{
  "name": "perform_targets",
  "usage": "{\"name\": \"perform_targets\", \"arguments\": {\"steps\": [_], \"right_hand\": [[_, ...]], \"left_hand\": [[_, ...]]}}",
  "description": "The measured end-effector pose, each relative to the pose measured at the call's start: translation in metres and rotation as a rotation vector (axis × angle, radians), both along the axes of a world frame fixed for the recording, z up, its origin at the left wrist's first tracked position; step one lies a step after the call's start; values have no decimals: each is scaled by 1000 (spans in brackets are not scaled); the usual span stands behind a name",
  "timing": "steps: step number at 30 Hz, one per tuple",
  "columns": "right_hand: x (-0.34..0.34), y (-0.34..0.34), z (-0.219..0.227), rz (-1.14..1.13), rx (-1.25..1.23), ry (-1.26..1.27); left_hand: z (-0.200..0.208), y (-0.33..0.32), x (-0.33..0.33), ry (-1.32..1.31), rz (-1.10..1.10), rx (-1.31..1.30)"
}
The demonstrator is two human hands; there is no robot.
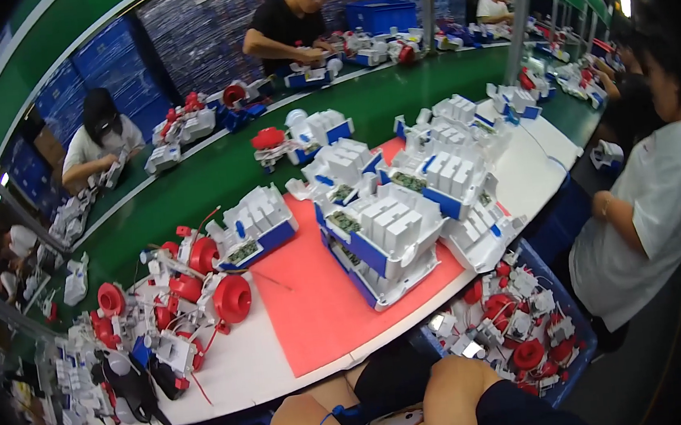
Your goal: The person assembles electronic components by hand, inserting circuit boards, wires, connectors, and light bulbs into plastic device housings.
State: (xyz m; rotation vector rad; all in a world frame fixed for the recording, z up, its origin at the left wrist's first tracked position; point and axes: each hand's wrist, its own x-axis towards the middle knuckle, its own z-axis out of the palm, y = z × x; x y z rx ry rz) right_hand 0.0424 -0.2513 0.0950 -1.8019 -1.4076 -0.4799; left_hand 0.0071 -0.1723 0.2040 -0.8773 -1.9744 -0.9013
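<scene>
White-blue housings [397,225] sat open, circuit boards [346,221] exposed, seemingly unfinished; red-white parts [232,298] lay loose. Neither hand showed; couldn't tell state.

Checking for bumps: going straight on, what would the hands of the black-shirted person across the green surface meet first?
Likely the white-and-blue housing just below that person's hands; depth is unclear, so they may already touch it.
</scene>
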Motion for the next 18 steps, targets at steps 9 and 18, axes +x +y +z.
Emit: {"name": "perform_targets", "arguments": {"steps": [9, 18], "right_hand": [[93, 5, -17, -223, 111, -195], [146, 13, -30, -600, -202, -5]], "left_hand": [[-125, 52, -14, -177, 1687, -244], [-191, 68, -42, 991, 3408, -269]]}}
